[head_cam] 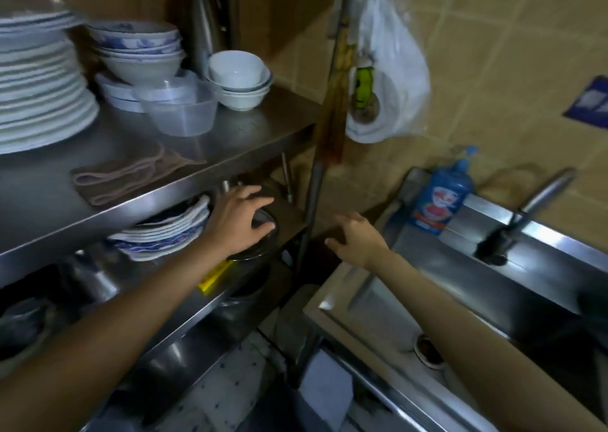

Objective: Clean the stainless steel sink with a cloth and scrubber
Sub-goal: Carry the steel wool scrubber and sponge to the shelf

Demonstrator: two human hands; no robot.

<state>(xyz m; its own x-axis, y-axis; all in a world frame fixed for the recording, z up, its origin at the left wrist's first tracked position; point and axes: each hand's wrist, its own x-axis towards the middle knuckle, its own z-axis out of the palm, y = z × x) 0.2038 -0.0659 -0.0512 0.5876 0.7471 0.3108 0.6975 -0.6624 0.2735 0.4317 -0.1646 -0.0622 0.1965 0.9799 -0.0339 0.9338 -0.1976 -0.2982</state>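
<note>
- The stainless steel sink (444, 287) lay just right of the right hand (357, 239), whose fingers hung loosely curled, holding nothing.
- The left hand (240, 219), fingers spread, rested on what seemed a round metal lid (260, 250); a folded brown cloth (128, 176) lay on the shelf above it.

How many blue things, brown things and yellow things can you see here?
Blue: 2, the soap bottle by the sink and the sign on the wall.
Brown: 1, the folded cloth on the top shelf.
Yellow: 1, the flat item on the lower shelf, under the left hand; too dark to name.
Total: 4.
</note>
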